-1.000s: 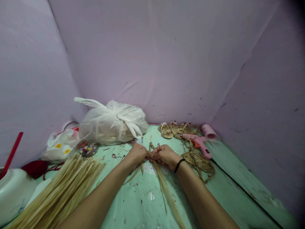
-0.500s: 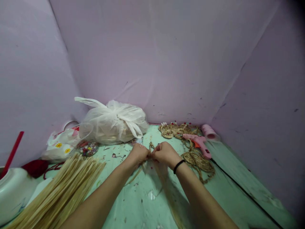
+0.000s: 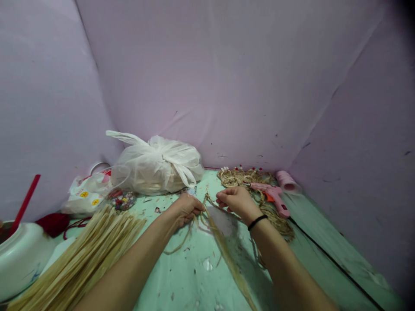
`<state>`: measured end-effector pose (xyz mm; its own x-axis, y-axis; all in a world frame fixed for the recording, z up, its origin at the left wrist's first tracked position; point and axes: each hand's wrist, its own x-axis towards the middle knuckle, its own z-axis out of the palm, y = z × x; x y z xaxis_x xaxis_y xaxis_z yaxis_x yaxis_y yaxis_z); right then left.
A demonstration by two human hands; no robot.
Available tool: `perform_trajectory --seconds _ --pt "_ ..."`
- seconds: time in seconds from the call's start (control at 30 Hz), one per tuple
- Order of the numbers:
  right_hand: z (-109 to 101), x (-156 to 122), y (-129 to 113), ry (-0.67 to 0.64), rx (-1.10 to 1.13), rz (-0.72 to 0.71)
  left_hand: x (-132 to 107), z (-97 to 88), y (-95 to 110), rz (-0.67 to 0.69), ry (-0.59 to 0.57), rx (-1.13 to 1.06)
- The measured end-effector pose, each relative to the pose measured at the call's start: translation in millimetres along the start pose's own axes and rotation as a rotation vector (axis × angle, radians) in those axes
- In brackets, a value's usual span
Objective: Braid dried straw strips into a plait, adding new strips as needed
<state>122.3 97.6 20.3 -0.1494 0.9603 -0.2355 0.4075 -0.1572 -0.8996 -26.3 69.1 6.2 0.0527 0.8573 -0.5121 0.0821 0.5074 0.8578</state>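
Observation:
My left hand (image 3: 185, 208) is closed, pinching the top of a straw braid (image 3: 207, 203) whose loose strands (image 3: 223, 248) trail toward me over the green table (image 3: 181, 276). My right hand (image 3: 236, 201), with a black band on its wrist, is closed on one thin strand and holds it out to the right of the braid. The two hands are a short gap apart. A big bundle of pale straw strips (image 3: 87, 255) lies by my left forearm.
A knotted white plastic bag (image 3: 158, 164) sits at the back wall. A pink glue gun (image 3: 272, 196), a pink spool (image 3: 287, 181) and coils of braided straw (image 3: 240, 177) lie at the back right. Beads (image 3: 122, 201), a printed bag (image 3: 87, 194) and a white bowl (image 3: 19, 255) are on the left.
My hands were pressed together on the braid; now my right hand has moved off to the right with one strand. The view has shifted slightly.

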Motion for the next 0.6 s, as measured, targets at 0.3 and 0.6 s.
perform_trajectory --seconds 0.3,0.6 --pt "23 -11 -2 -0.307 0.401 0.305 1 -2.3 1 0.001 -0.026 0.007" --pt "31 -4 12 -0.198 0.290 0.202 -1 2.9 2 0.183 0.137 0.329"
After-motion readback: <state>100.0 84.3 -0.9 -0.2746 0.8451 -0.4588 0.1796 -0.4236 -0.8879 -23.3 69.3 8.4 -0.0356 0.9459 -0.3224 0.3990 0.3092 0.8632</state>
